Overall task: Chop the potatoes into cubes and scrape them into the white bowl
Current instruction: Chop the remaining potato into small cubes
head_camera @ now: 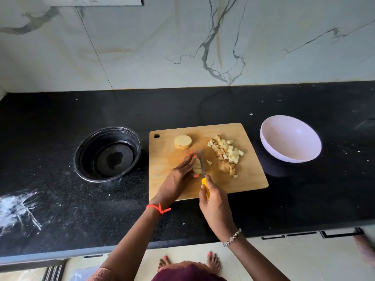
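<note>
Our right hand (215,207) grips the knife (203,169), blade pointing 12 o'clock; left hand (179,174) flat, fingers together, pressing the potato (197,170).

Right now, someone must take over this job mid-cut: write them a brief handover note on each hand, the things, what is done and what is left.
Left hand: straight fingers steady the potato piece being cut.
Right hand: grips the knife, blade on that piece.
Cutting board: stack of slices far left, pile of cubes right.
White bowl: right of the board, empty.
Done: one pile cubed. Left: finish this piece, cube the slices, scrape all into the bowl.
</note>
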